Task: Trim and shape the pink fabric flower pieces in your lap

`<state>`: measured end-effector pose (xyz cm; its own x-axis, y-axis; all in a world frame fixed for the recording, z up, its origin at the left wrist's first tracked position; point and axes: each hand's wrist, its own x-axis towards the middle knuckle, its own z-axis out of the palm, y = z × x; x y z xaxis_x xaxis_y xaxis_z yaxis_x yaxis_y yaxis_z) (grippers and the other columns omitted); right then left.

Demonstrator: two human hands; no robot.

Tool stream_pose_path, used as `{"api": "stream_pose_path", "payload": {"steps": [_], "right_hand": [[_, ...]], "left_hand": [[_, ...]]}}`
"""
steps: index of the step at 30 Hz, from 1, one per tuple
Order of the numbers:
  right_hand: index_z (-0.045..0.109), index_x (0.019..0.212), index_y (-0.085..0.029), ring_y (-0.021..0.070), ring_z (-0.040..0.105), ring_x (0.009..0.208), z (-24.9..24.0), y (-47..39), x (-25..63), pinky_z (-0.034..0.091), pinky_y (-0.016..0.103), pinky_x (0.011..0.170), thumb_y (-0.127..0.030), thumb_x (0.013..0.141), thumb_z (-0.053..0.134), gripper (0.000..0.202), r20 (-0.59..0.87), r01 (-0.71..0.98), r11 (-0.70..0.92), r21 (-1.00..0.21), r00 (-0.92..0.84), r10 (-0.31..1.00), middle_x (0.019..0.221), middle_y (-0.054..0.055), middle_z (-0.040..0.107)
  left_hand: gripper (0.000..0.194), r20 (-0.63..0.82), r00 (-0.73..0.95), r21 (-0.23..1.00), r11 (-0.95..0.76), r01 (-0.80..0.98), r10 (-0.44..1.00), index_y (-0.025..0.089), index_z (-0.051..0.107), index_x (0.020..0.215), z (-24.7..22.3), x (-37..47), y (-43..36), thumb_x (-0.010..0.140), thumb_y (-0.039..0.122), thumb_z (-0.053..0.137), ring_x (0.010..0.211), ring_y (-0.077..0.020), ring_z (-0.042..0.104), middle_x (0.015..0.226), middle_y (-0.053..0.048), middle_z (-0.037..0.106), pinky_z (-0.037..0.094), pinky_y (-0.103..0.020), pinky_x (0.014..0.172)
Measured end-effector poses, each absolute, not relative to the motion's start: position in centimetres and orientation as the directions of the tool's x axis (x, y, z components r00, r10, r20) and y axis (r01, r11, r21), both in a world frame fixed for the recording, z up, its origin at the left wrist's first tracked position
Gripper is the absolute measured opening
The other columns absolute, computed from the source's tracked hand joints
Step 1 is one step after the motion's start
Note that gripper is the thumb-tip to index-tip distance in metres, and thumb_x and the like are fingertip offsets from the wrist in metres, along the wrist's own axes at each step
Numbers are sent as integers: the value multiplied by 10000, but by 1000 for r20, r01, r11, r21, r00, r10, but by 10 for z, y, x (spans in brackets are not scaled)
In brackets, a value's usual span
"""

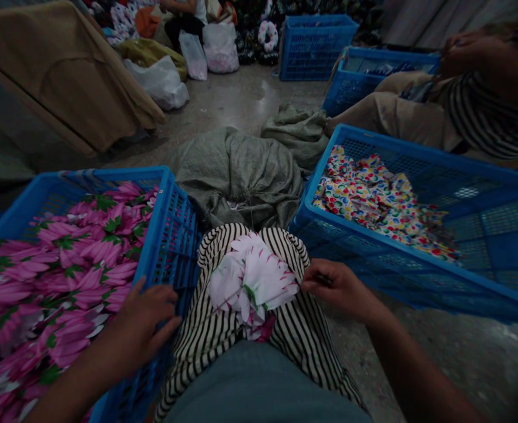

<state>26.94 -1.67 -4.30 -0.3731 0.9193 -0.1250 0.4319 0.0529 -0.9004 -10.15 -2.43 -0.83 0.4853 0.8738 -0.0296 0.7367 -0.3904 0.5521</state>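
A pale, petal-shaped fabric piece [256, 276] with pink edges and a bit of green lies across my striped lap. My left hand [151, 317] hovers over the near wall of the left blue crate [166, 217], fingers apart and holding nothing. Pink fabric flower pieces [87, 247] with green tips fill that crate. To the right of the pale piece is my right hand [336, 285], its fingers curled together close to the cloth's edge. Whatever is between those fingers, if anything, is too small and dark to make out.
At the right, another blue crate [303, 211] holds colourful dotted fabric pieces [373, 200]. Grey-green sacks [241, 170] lie ahead of my knees. A person in stripes [483, 106] sits at upper right, beside more blue crates [316, 50]. White bags [160, 82] stand farther back.
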Motion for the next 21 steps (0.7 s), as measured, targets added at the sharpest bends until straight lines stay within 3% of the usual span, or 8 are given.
{"api": "stream_pose_path", "payload": {"steps": [2,5,9,11,16,19,21], "right_hand": [[641,871,-200,140,500,629,-42,-18,259,366,242,560,-250,748,607,137,-7,535,224,-814,-396,918,744,29,569],[582,1087,-243,156,537,696,-43,-17,241,371,250,594,-219,716,616,374,-29,658,421,-624,-558,830,932,64,584],[631,910,-208,161,537,658,-50,-16,231,348,253,551,-86,684,538,273,-76,669,567,-481,-676,733,836,55,594],[628,907,-201,165,540,664,-52,-16,235,358,258,555,-57,675,512,297,9,635,563,-528,-659,752,823,60,592],[632,924,-247,195,576,824,-45,-16,241,430,300,684,-91,759,528,250,244,333,425,-842,-467,850,928,72,617],[655,814,-245,200,585,783,-41,-14,235,441,311,677,-171,776,581,111,167,86,201,-976,-304,938,843,59,647],[648,742,-224,180,570,663,-43,-14,230,436,284,592,-266,743,637,44,15,-114,-7,-993,-195,981,734,44,639]], "left_hand": [[19,160,396,397,-426,813,904,260,604,719,-7,-99,-21,728,249,590,951,-236,557,925,-23,641,272,-503,987],[141,305,388,420,-489,764,870,248,557,857,-4,-82,-15,740,169,565,1026,-225,521,1018,-40,594,325,-473,978],[272,253,528,495,-578,649,810,219,526,1014,-10,-50,-11,763,117,530,1110,-219,476,1125,-76,564,365,-437,965],[298,224,552,570,-568,594,803,211,504,1057,-15,-36,-10,777,110,509,1129,-219,464,1153,-97,548,385,-425,948],[481,157,577,726,-489,482,802,218,410,1226,-15,-11,2,768,104,504,1228,-225,370,1310,-126,436,310,-453,1009],[497,45,584,875,-314,368,810,210,449,1213,-13,6,13,734,139,561,1201,-232,401,1295,-115,463,322,-433,996],[354,-105,559,973,-31,228,822,169,534,1088,-13,19,18,739,207,579,1011,-217,544,1100,-103,593,431,-377,865]]}}
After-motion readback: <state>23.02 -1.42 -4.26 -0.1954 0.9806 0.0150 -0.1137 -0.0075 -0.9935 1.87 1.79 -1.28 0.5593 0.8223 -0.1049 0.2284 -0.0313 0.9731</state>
